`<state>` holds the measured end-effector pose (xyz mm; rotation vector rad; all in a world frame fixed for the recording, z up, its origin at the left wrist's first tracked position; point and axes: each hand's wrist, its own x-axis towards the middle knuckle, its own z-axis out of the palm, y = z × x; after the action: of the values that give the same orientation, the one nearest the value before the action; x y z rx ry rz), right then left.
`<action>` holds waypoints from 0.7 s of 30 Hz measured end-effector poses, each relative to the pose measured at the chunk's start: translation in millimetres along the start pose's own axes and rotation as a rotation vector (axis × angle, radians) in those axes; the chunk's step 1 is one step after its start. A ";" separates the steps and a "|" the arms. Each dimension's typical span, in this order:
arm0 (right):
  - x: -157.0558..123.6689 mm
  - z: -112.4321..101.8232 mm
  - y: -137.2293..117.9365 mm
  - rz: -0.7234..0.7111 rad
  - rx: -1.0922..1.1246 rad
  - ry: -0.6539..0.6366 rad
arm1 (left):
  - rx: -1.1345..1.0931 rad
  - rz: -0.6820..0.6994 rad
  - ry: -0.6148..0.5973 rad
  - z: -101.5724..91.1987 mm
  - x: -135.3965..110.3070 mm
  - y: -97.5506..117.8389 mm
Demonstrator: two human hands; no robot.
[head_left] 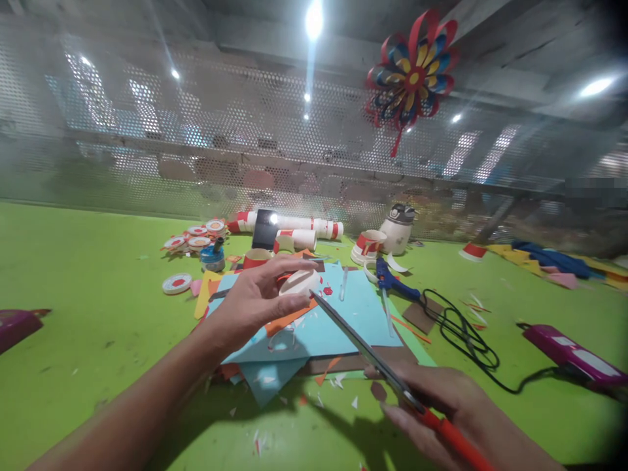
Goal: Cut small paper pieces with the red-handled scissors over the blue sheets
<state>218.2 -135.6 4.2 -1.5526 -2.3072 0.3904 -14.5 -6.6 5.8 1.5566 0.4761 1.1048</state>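
My left hand (pixel 255 292) pinches a small white cup piece (pixel 299 282) between thumb and fingers, above the blue paper. In my right hand (pixel 436 399) are scissors (pixel 373 356) with red handles, held low at the right. Their blades look nearly closed, and the tip reaches the lower right edge of the cup piece by my left thumb. Whether the tip touches it I cannot tell. Below lies light blue paper (pixel 353 320) with orange strips and small scraps on it.
A blue glue gun (pixel 392 281) lies at the right, its black cord (pixel 461 333) running to a purple power strip (pixel 574 353). Behind stand cut paper cups (pixel 367 245), a white bottle (pixel 397 229) and a dark phone (pixel 265 229). Round decorated discs (pixel 199 239) sit at the left.
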 end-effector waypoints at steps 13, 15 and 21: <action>-3.2 0.8 -1.1 0.029 -0.053 0.047 | -0.007 -0.013 -0.036 -0.1 -0.9 -0.4; -3.1 3.5 0.3 0.010 -0.059 0.088 | -0.017 -0.027 -0.029 -0.2 -1.1 -0.6; -2.5 6.6 8.5 -0.060 0.047 0.169 | -0.034 -0.080 -0.026 -0.2 -2.2 -0.6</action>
<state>223.4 -135.1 -5.6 -1.4323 -2.1937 0.2854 -15.6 -8.0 4.4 1.5075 0.4954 1.0251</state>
